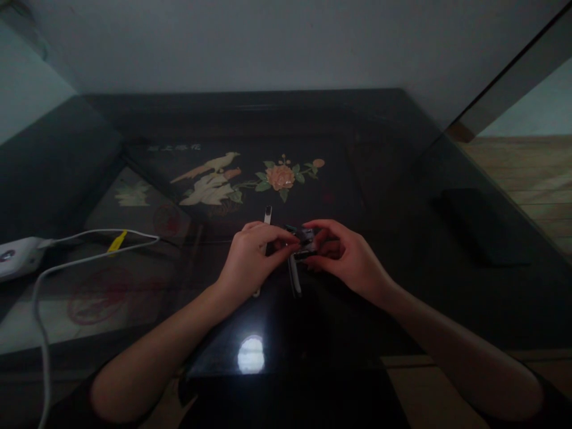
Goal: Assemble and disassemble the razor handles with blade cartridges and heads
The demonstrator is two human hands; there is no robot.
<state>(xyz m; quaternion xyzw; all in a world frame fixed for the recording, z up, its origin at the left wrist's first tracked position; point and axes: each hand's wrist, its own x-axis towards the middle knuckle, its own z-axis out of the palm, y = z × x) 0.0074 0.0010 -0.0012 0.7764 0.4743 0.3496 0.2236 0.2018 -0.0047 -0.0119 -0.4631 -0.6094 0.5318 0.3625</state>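
Observation:
Near the middle of the dark glossy table, both my hands meet at a small dark object with shiny, greyish faces (pixel 308 237); its kind is not clear in the dim light. My right hand (pixel 346 250) grips its right side between thumb and fingers. My left hand (pixel 252 250) pinches thumb and fingertips together at its left side, partly covering it. A slim dark bar with a pale edge (pixel 295 277) points down toward me just below the object; whether they are joined I cannot tell. A narrow pale strip with a dark end (pixel 268 214) lies partly hidden under my left hand.
At the left, a white plug-like device (pixel 20 257) has a white cable (pixel 80 265) with a yellow tag (pixel 117 242). A flat dark rectangular thing (pixel 480 226) lies at the right. The glossy tabletop (pixel 357 322) bears a bird-and-flower picture (pixel 279 177). A pale wall stands behind.

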